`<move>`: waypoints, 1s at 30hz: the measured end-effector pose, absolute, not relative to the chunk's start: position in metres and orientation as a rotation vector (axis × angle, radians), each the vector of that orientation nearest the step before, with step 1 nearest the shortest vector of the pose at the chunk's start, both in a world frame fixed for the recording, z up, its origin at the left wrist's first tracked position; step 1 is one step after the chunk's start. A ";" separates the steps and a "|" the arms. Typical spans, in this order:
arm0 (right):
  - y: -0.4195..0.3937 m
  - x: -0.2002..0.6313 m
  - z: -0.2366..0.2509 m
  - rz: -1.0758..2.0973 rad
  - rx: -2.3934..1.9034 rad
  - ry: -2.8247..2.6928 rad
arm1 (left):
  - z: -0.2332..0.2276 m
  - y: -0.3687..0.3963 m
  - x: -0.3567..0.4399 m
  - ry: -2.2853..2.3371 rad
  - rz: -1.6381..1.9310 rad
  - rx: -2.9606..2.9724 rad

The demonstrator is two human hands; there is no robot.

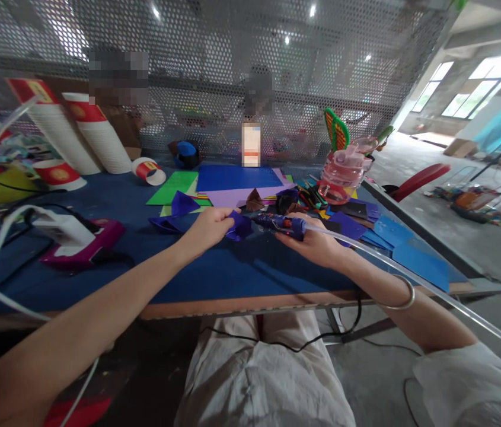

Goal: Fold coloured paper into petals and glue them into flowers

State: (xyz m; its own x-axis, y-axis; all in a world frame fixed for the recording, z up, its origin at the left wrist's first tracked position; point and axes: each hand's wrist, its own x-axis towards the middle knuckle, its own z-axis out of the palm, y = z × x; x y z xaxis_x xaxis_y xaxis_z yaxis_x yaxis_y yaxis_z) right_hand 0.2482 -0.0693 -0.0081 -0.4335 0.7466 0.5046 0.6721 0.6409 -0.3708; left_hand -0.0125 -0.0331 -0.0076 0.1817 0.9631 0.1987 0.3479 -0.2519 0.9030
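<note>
My left hand [211, 230] pinches a folded piece of purple paper [240, 226] above the blue tabletop. In my right hand [315, 242] is a blue hot glue gun [282, 224], its nozzle pointing left at the paper, close to it or touching; I cannot tell which. A long clear glue stick [410, 274] sticks out of the gun's back end, over my right forearm. Left of my left hand lie more folded purple paper pieces [183, 204]. A small brown folded piece [254, 200] sits just beyond the nozzle.
Blue, purple and green sheets [239, 178] lie at the back. Loose paper [419, 255] covers the right side. A pink transparent jar [341, 172] stands behind tools [312, 196]. Stacked paper cups [103, 139] and a purple power strip [85, 243] are left. A black cable [294, 347] crosses my lap.
</note>
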 end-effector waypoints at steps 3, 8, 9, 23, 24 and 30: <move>-0.069 0.248 -0.011 0.123 -1.101 -2.228 | -0.004 -0.035 -0.011 1.276 1.027 1.775; -0.069 0.249 -0.010 0.111 -1.101 -2.251 | 0.000 -0.038 -0.009 1.292 0.995 1.834; -0.069 0.249 -0.010 0.112 -1.104 -2.255 | 0.000 -0.038 -0.009 1.289 0.992 1.843; -0.071 0.248 -0.010 0.016 -1.131 -2.323 | -0.002 -0.035 -0.012 1.262 0.891 1.899; -0.071 0.248 -0.010 0.006 -1.130 -2.324 | -0.002 -0.035 -0.012 1.273 0.881 1.905; -0.071 0.249 -0.010 -0.044 -1.142 -2.326 | -0.002 -0.036 -0.011 1.265 0.850 1.901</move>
